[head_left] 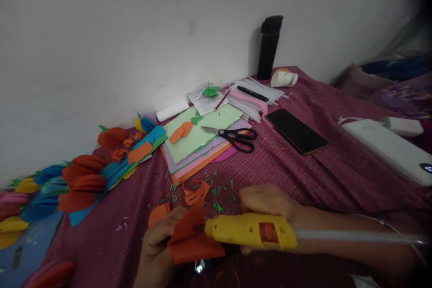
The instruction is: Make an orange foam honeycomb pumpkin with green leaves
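Folded orange paper pieces (194,247) are pinched in my left hand (155,240) at the bottom centre. A yellow glue gun (232,230) with a long clear glue stick (340,235) out of its back is gripped by my right hand (266,199). Its nozzle points left, at the fold of the orange paper; I cannot tell whether it touches. Just beyond my hands lie a loose orange paper strip (196,192) and green paper scraps (216,200). The gun hides part of my right hand's fingers.
Black-handled scissors (238,135) rest across stacked coloured sheets (189,157). A phone (296,130), glue sticks (248,110) and a white power bank (388,148) lie to the right. A black bottle (269,49) stands by the wall. Paper pumpkins (84,189) line the left.
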A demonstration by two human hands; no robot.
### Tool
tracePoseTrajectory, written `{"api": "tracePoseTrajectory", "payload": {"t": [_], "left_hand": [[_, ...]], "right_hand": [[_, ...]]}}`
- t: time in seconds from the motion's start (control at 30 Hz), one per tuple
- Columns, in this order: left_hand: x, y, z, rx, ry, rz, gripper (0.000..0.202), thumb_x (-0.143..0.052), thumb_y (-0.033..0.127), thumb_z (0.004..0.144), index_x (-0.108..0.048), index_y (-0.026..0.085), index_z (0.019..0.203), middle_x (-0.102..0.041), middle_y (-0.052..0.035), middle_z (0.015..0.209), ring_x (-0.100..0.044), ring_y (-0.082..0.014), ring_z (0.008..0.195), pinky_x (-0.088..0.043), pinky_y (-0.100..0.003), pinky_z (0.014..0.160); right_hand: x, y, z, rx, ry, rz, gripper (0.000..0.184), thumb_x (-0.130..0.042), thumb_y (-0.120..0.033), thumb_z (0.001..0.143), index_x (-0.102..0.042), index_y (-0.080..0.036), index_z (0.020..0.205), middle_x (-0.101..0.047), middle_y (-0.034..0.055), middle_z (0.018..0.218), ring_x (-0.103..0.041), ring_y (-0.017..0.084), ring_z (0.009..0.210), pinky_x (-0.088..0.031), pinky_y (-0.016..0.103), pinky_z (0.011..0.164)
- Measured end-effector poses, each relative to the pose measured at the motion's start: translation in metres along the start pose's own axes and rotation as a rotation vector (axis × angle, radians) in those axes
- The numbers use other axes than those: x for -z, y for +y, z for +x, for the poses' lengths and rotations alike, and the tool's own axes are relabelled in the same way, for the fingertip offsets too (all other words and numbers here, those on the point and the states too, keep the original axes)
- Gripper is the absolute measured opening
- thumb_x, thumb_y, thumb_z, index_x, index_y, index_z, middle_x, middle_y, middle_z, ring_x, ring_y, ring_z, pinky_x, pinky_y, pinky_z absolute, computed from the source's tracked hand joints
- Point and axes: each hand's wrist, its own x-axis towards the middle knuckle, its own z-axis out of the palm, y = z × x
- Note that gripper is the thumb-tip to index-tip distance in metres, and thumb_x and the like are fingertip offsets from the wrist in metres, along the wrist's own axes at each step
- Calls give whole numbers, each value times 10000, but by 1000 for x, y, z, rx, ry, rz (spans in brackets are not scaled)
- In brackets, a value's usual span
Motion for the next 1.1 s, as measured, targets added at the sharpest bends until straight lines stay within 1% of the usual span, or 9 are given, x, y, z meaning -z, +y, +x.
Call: {"api": "tracePoseTrajectory", "payload": {"t": [0.13,0.2,0.27,0.4,0.5,0.6,0.77,0.93,1.1], "left_hand": [[4,-8,4,-99,-122,21,77,-733,279,800,-777,220,820,-697,-50,721,-615,-203,692,-506,-311,652],[5,-11,6,-140,-138,40,87,-719,278,816,-772,218,850,-698,-49,729,-618,-202,712,-505,-314,683],[4,-13,7,-143,-117,45,119,-715,312,821,-772,215,860,-701,-51,747,-622,-202,727,-501,-314,701],[3,-17,6,30,6,-23,169,-724,369,810,-775,211,838,-689,-34,769,-620,-189,738,-492,-285,694],[1,-17,5,169,105,-98,198,-783,378,749,-785,206,845,-709,-32,794,-637,-196,766,-498,-281,717],[-1,-14,8,218,141,-160,260,-832,411,675,-785,180,786,-711,-26,747,-634,-178,716,-502,-260,696],[-6,-10,15,230,73,-287,263,-858,387,638,-764,147,689,-685,-20,668,-601,-145,619,-491,-234,606],[-5,-18,12,290,-16,-395,188,-848,320,665,-755,159,692,-681,-16,648,-603,-143,599,-494,-247,601],[-5,-24,11,335,-68,-419,184,-856,298,649,-755,159,714,-690,-19,646,-629,-157,600,-509,-259,597]], "right_hand": [[-1,-2,1,40,35,86,537,-611,-670,791,-478,-178,624,-399,-58,586,-330,72,505,-197,235,471],[0,-5,1,33,31,135,525,-633,-657,776,-477,-178,625,-391,-62,587,-327,72,503,-202,230,469],[4,-10,2,-50,5,210,511,-662,-638,755,-480,-177,631,-396,-61,592,-341,71,507,-227,218,466],[12,-16,4,-300,4,370,509,-715,-609,705,-454,-179,625,-414,-57,594,-361,70,510,-253,200,444],[12,-14,4,-285,47,416,510,-719,-600,707,-441,-182,617,-393,-58,597,-341,69,510,-241,206,441],[8,-10,4,-247,12,490,484,-728,-574,725,-458,-181,647,-395,-56,619,-356,73,530,-262,207,453],[3,-7,5,-338,-106,801,484,-732,-610,709,-550,-172,809,-484,-42,667,-421,78,572,-361,197,494],[-3,0,3,-498,-293,956,583,-719,-701,644,-520,-153,627,-441,-70,516,-351,23,421,-277,147,376],[-6,4,3,-529,-330,972,607,-707,-722,633,-563,-132,625,-468,-63,484,-410,25,414,-286,133,367]]}}
